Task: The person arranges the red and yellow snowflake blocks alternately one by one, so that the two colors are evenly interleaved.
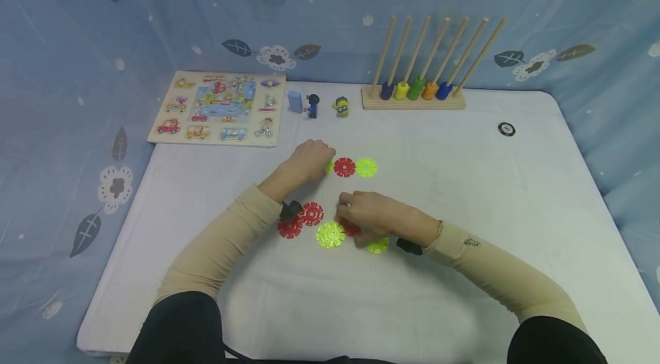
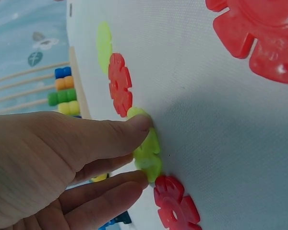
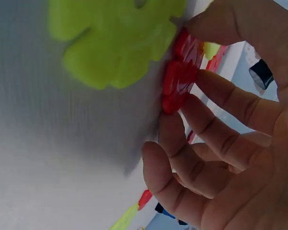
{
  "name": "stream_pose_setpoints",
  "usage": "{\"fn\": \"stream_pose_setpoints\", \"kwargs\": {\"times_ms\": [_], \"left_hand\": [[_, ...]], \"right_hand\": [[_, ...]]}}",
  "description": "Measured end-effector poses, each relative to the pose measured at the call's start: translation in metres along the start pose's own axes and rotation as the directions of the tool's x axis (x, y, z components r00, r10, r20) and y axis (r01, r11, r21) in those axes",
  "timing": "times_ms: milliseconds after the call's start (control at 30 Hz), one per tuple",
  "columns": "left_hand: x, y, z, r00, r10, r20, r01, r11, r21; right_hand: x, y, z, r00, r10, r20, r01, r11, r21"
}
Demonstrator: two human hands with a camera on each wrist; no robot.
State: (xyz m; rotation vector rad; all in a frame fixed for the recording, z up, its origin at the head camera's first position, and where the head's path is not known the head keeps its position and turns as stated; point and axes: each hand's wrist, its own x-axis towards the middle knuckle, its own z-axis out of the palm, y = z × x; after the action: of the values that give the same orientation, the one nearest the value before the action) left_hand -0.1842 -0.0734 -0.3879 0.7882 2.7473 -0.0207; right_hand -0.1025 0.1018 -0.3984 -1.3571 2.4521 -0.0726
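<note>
My left hand [image 1: 309, 159] pinches a yellow-green notched plastic disc [image 2: 146, 151] between thumb and fingers at the tabletop. In line with it lie a red disc [image 1: 344, 167] and another yellow-green one [image 1: 366, 167]; at its other end, one more red disc [image 2: 176, 203] shows in the left wrist view. Nearer the front, my right hand [image 1: 372, 215] holds a red disc [image 3: 180, 74] by its edges, thumb on one side and fingertips on the other. Beside that hand are yellow-green discs, one to the left [image 1: 330, 235] and one partly under the palm [image 1: 378, 246].
Two red discs [image 1: 311, 214] lie by the left wrist. Along the back stand a vehicle puzzle board [image 1: 213, 109], a small blue block [image 1: 295, 101], two little figures [image 1: 341, 106] and a wooden peg rack with coloured beads [image 1: 414, 101]. A black round token [image 1: 506, 129] is at right.
</note>
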Motion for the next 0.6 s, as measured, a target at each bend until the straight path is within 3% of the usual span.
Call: {"fn": "stream_pose_setpoints", "kwargs": {"times_ms": [367,600], "left_hand": [[-0.001,0.0,0.0,1.0,-0.002,0.012,0.002,1.0,-0.016],[-0.001,0.0,0.0,1.0,0.005,0.002,-0.005,1.0,-0.019]], "right_hand": [[-0.016,0.016,-0.008,0.991,0.128,0.04,-0.128,0.992,-0.003],[-0.043,0.048,-0.006,0.969,0.244,-0.049,-0.241,0.969,0.056]]}}
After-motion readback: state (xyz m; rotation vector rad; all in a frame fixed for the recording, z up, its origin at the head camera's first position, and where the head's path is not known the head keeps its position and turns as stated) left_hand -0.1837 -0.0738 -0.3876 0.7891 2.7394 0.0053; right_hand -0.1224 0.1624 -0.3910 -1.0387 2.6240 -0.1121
